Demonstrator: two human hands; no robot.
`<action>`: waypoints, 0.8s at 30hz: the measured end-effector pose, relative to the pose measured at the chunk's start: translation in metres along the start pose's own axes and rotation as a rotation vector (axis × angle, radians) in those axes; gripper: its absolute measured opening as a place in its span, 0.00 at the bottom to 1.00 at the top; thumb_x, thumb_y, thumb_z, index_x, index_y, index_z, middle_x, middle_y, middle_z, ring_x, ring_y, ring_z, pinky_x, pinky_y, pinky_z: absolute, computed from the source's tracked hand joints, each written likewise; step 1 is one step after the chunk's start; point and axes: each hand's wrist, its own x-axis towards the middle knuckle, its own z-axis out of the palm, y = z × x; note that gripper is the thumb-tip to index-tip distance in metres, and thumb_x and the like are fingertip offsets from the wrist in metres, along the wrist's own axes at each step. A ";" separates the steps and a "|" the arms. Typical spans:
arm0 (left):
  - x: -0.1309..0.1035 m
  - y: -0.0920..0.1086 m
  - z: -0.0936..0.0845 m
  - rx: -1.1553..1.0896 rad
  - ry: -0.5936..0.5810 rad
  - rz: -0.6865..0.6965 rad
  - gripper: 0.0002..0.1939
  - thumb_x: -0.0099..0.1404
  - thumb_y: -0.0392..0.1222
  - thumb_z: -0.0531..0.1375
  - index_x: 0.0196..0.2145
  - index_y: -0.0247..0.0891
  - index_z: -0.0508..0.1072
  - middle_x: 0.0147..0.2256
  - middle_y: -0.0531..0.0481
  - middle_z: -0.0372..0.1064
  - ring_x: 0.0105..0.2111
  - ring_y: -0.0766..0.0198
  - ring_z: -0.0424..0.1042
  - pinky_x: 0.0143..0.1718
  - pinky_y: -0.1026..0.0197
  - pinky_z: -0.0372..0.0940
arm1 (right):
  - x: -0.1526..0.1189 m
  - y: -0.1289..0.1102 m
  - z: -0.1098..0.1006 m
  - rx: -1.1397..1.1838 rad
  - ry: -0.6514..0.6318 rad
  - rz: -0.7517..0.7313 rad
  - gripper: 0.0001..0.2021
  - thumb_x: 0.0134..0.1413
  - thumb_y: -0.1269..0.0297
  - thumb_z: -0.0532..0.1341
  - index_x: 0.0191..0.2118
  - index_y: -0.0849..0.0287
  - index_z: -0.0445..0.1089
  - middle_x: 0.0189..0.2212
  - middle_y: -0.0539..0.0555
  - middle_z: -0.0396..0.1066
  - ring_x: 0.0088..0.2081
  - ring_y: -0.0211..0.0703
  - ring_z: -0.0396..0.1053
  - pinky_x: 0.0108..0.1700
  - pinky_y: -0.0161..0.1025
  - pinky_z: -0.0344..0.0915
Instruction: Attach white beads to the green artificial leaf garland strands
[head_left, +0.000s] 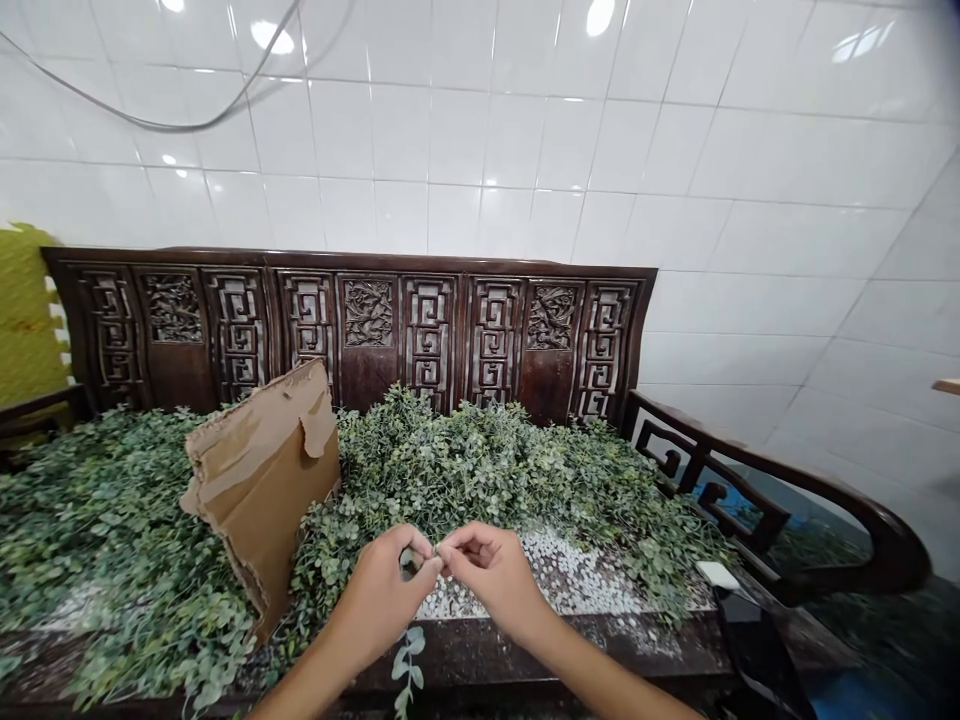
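left hand: fingertips pinching narrowly, a leafy sprig hanging just below. right hand: fingertips closing narrowly beside them; pinched piece too small to tell. white pieces lying behind the grip; torn cardboard standing to its left.

A slender sprig of small, rounded, pale grey-green leaves hangs down from the left hand, its leaves staggered along a thin stem. Its upper part is largely hidden by the fingers, with a little green showing between them. The visible lower part hangs roughly upright, slightly curved, in front of the dark wooden settee's front edge.
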 end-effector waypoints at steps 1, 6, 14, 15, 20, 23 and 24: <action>0.001 -0.001 -0.002 -0.024 -0.013 0.000 0.10 0.53 0.45 0.59 0.33 0.38 0.70 0.33 0.50 0.71 0.35 0.58 0.69 0.39 0.61 0.61 | 0.002 0.000 -0.001 0.007 0.033 0.011 0.14 0.46 0.54 0.68 0.28 0.61 0.75 0.23 0.52 0.74 0.28 0.42 0.72 0.32 0.37 0.67; 0.009 -0.017 -0.010 -0.251 -0.188 -0.128 0.14 0.49 0.43 0.60 0.35 0.38 0.68 0.26 0.55 0.66 0.30 0.60 0.70 0.33 0.62 0.63 | 0.009 0.010 -0.008 0.064 0.133 0.050 0.18 0.42 0.48 0.69 0.26 0.60 0.73 0.24 0.52 0.73 0.29 0.44 0.72 0.36 0.40 0.69; 0.017 -0.032 -0.019 -0.214 -0.091 -0.112 0.08 0.51 0.45 0.56 0.27 0.39 0.67 0.22 0.55 0.63 0.25 0.63 0.67 0.29 0.63 0.60 | 0.013 0.073 -0.022 -0.783 -0.203 0.048 0.13 0.63 0.64 0.51 0.40 0.62 0.71 0.36 0.58 0.74 0.38 0.45 0.74 0.38 0.38 0.70; 0.016 -0.031 -0.019 -0.215 -0.089 -0.119 0.08 0.51 0.45 0.55 0.28 0.39 0.68 0.22 0.55 0.62 0.25 0.62 0.67 0.29 0.63 0.61 | 0.010 0.083 -0.024 -0.894 -0.253 0.047 0.10 0.58 0.66 0.56 0.41 0.63 0.72 0.39 0.60 0.73 0.39 0.47 0.73 0.40 0.40 0.69; 0.011 -0.023 -0.019 -0.092 -0.126 -0.117 0.21 0.53 0.45 0.50 0.41 0.34 0.74 0.19 0.57 0.59 0.19 0.64 0.61 0.25 0.63 0.58 | -0.002 0.120 -0.020 -1.209 -0.493 0.028 0.10 0.50 0.74 0.60 0.39 0.63 0.75 0.44 0.65 0.72 0.43 0.55 0.73 0.41 0.43 0.68; 0.010 -0.022 -0.020 -0.056 -0.122 -0.075 0.25 0.56 0.43 0.47 0.46 0.34 0.74 0.17 0.58 0.54 0.18 0.64 0.57 0.24 0.64 0.57 | 0.002 0.131 -0.014 -1.302 -0.562 0.025 0.13 0.49 0.80 0.57 0.38 0.64 0.75 0.42 0.65 0.74 0.41 0.53 0.74 0.40 0.40 0.68; 0.010 -0.022 -0.020 -0.056 -0.111 -0.044 0.24 0.56 0.42 0.47 0.46 0.35 0.74 0.17 0.57 0.55 0.19 0.64 0.58 0.25 0.64 0.58 | 0.005 0.134 -0.012 -1.321 -0.576 0.023 0.14 0.48 0.81 0.56 0.39 0.63 0.75 0.41 0.65 0.74 0.41 0.53 0.74 0.40 0.40 0.68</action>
